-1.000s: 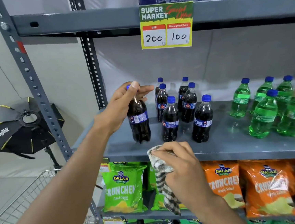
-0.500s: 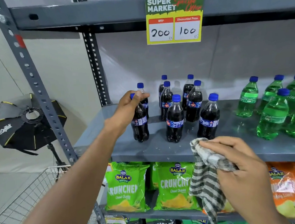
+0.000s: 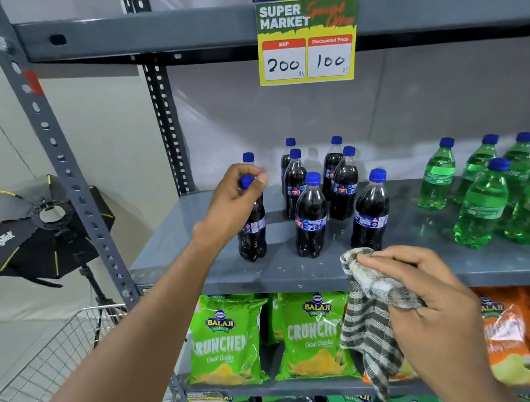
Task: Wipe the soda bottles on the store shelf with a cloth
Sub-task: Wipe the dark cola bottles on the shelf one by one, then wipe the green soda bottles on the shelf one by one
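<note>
The left hand grips the neck of a dark cola bottle standing at the front left of the grey shelf. The right hand, lower and right of it, clutches a striped cloth before the shelf edge, apart from the bottles.

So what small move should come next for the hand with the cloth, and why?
Probably bring the right hand with the striped grey-and-white cloth left to the dark cola bottle with the blue cap. The left hand has a grip on that bottle's neck, the bottle stands upright on the grey metal shelf, and the cloth is bunched at the shelf edge, touching no bottle.
</note>
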A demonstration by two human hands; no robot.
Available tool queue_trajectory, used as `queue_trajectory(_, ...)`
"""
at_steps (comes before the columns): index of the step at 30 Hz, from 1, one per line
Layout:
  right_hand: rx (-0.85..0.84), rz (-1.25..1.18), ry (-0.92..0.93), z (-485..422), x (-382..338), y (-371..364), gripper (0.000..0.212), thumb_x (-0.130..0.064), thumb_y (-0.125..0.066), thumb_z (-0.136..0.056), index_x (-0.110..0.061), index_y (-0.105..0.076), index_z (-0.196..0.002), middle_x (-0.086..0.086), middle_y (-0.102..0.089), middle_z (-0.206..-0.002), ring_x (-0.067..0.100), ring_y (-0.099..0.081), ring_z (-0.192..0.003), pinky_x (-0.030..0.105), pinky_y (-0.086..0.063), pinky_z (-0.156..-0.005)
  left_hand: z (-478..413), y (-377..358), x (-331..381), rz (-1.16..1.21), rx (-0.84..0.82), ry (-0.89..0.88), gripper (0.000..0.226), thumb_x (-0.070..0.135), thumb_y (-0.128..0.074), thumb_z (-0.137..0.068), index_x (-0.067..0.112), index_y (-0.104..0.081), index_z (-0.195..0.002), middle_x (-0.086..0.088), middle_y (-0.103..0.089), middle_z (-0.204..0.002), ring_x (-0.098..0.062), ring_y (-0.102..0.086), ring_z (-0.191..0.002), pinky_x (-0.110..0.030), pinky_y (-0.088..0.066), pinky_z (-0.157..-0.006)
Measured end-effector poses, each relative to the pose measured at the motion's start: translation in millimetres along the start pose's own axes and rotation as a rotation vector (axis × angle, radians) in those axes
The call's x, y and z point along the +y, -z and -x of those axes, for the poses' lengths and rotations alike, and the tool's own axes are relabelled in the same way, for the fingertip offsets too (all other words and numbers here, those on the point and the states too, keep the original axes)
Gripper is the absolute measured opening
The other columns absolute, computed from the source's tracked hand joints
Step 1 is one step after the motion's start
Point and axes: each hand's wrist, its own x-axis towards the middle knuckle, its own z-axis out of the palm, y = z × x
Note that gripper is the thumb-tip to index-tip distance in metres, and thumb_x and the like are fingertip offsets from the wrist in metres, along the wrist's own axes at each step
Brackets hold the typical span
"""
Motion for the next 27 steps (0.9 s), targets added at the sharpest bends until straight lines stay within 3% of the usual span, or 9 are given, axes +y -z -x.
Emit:
queue_trajectory(2,0.023,0.015,0.005,0.3,1.6,5.3,0.095,0.039,-0.052,-0.054,-0.035,-0.073,-0.111,-0.018,-0.061,-0.112,0.011,-0.060,-0.110,0.011,-0.045,-0.086,2.0,-4.7,7.6,-0.082,0.143,-0.160,0.027,0.038,-0.066,-0.095,0.030,-0.058,-0.119,0.016,-0.062,-0.126,0.010,-0.056,-0.115,-0.039,-0.043,-0.111)
queue_trajectory(6,0.086,0.053,0.025,0.4,8.4,28.2,0.089,0.038,-0.058,-0.059,-0.031,-0.073,-0.112,-0.017,-0.060,-0.113,0.017,-0.061,-0.108,0.027,-0.053,-0.083,15.3,-33.0,42.4,-0.112,0.312,-0.494,0.035,0.026,-0.063,-0.098,0.013,-0.054,-0.129,0.002,-0.059,-0.131,-0.012,-0.053,-0.128,-0.024,-0.038,-0.108)
queue_trajectory(9,0.123,0.098,0.027,1.1,17.0,57.5,0.085,0.037,-0.059,-0.062,-0.028,-0.072,-0.114,-0.020,-0.057,-0.115,0.012,-0.058,-0.111,0.019,-0.049,-0.086,28.7,-81.2,73.9,-0.060,0.295,-0.673,0.032,0.009,-0.064,-0.097,0.002,-0.054,-0.126,-0.010,-0.061,-0.128,-0.021,-0.057,-0.125,-0.028,-0.041,-0.105)
queue_trajectory(12,0.137,0.132,0.010,1.3,30.4,85.8,0.082,0.036,-0.057,-0.065,-0.027,-0.072,-0.116,-0.021,-0.056,-0.116,0.009,-0.058,-0.110,0.011,-0.045,-0.080,36.3,-130.3,96.5,0.016,0.231,-0.764,0.034,0.006,-0.063,-0.096,0.001,-0.052,-0.129,-0.009,-0.059,-0.128,-0.024,-0.059,-0.120,-0.034,-0.046,-0.103)
queue_trajectory(20,0.187,0.181,-0.011,-12.4,90.8,159.0,0.082,0.037,-0.054,-0.064,-0.026,-0.073,-0.114,-0.020,-0.056,-0.116,0.009,-0.056,-0.111,0.017,-0.047,-0.089,31.3,-254.0,116.9,0.075,-0.100,-0.518,0.034,0.013,-0.063,-0.097,0.009,-0.056,-0.130,-0.001,-0.063,-0.125,-0.010,-0.059,-0.121,-0.031,-0.047,-0.106)
queue_trajectory(23,0.171,0.176,-0.034,-18.5,112.9,176.9,0.084,0.035,-0.054,-0.066,-0.032,-0.071,-0.115,-0.023,-0.055,-0.116,0.012,-0.056,-0.111,0.022,-0.049,-0.082,19.1,-292.4,107.2,0.066,-0.195,-0.336,0.043,0.027,-0.063,-0.097,0.018,-0.051,-0.138,0.006,-0.056,-0.137,-0.006,-0.052,-0.129,-0.030,-0.043,-0.111)
queue_trajectory(27,0.124,0.160,-0.075,-28.2,142.1,192.0,0.083,0.032,-0.054,-0.068,-0.034,-0.070,-0.115,-0.025,-0.053,-0.116,0.009,-0.055,-0.111,0.020,-0.046,-0.079,-5.6,-328.1,88.1,0.076,-0.385,-0.107,0.072,0.047,-0.056,-0.096,0.018,-0.030,-0.156,0.001,-0.037,-0.161,-0.011,-0.033,-0.146,-0.043,-0.027,-0.123)
